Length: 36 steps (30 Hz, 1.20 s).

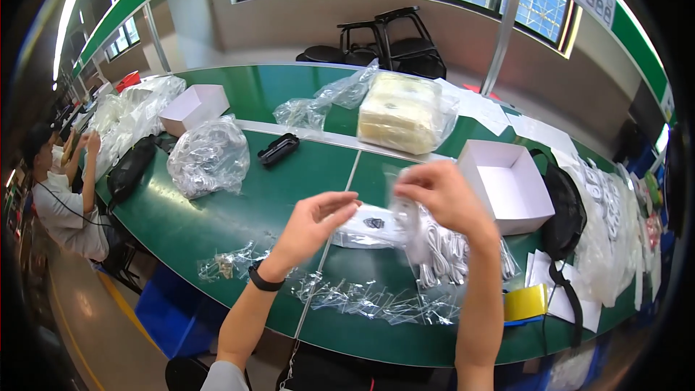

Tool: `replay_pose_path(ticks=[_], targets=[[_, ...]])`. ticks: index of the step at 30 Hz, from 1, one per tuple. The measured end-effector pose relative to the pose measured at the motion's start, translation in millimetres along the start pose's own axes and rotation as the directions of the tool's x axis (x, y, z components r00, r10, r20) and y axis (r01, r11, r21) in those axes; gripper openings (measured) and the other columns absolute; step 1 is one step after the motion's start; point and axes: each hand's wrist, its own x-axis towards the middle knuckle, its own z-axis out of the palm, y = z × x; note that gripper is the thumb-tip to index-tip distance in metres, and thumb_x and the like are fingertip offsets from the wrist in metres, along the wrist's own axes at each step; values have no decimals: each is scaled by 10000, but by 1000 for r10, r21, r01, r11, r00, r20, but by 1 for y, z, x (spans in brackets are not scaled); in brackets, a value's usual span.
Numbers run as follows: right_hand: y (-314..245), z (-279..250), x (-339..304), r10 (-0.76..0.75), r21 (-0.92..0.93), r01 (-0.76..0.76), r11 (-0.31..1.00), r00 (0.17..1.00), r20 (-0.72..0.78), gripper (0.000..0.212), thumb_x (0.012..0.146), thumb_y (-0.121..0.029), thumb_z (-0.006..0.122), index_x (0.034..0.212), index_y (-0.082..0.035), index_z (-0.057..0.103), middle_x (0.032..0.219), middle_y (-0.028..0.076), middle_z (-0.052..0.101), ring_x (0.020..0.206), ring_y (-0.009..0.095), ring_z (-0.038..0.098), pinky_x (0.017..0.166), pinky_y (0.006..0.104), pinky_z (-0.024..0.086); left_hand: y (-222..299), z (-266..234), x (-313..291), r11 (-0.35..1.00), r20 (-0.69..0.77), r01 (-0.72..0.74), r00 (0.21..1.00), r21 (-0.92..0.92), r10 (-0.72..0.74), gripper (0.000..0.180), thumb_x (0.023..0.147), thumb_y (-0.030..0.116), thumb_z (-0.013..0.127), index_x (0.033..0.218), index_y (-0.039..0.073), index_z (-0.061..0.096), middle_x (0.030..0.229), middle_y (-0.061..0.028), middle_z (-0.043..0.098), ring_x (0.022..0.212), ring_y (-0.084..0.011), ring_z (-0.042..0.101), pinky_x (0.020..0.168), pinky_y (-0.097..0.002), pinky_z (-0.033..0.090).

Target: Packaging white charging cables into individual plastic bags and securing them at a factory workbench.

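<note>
My right hand is raised over the middle of the green table, thumb and fingers pinched on a small clear plastic bag. The bag hangs down blurred, and I cannot make out whether anything is in it. To its left, my left hand holds nothing, thumb and fingers apart. Between the hands lies a white plastic-wrapped packet with a dark mark. Coiled white cables are heaped below my right hand. Along the near side stretches a row of small clear packets with thin pieces in them.
A white open box stands right, beside a black bag. At the back sits a plastic-wrapped yellowish stack. A black case, a clear plastic bundle and another white box are left. A co-worker sits far left.
</note>
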Motion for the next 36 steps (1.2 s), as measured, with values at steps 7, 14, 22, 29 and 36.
replay_pose_path(ticks=[7, 14, 22, 29, 36], targets=[[47, -14, -20, 437, -508, -471, 721, 878, -194, 187, 784, -146, 763, 865, 16, 715, 844, 191, 705, 776, 348, 668, 741, 432, 524, 10, -98, -2, 859, -516, 9, 802, 512, 299, 231, 967, 149, 652, 1098, -39, 680, 945, -90, 699, 866, -140, 646, 785, -284, 493], [44, 86, 19, 48, -503, -45, 863, 999, -6, 269, 812, -104, 684, 1046, 19, 636, 1068, 235, 630, 1020, 414, 616, 910, 477, 501, -19, -226, -23, 559, -709, 441, 510, 702, 488, 278, 764, 31, 653, 1039, 4, 631, 915, -153, 599, 874, -323, 585, 821, -413, 465], [59, 152, 19, -200, -623, 163, 765, 980, 11, 63, 785, -49, 646, 799, 10, 660, 942, 195, 646, 930, 355, 652, 831, 428, 533, -92, -292, 4, 14, -170, 211, 741, 977, 649, 388, 856, 134, 651, 1214, -7, 605, 1227, -239, 605, 1126, -436, 549, 1002, -479, 423], [53, 132, 26, -178, -509, 86, 857, 975, -135, 122, 832, -134, 605, 800, -32, 664, 807, 169, 683, 748, 372, 677, 691, 494, 538, -72, -271, 21, 16, -370, 386, 870, 922, 325, 380, 895, 267, 654, 1140, -24, 633, 1174, -258, 618, 1109, -416, 564, 960, -500, 442], [36, 127, 30, 24, -318, -109, 942, 966, -259, 156, 935, -194, 580, 940, -40, 553, 784, 197, 680, 746, 430, 656, 692, 526, 509, -80, -312, 21, -359, -146, 464, 752, 810, 643, 342, 858, 172, 642, 1145, -14, 637, 1181, -241, 624, 1086, -413, 593, 901, -475, 500]])
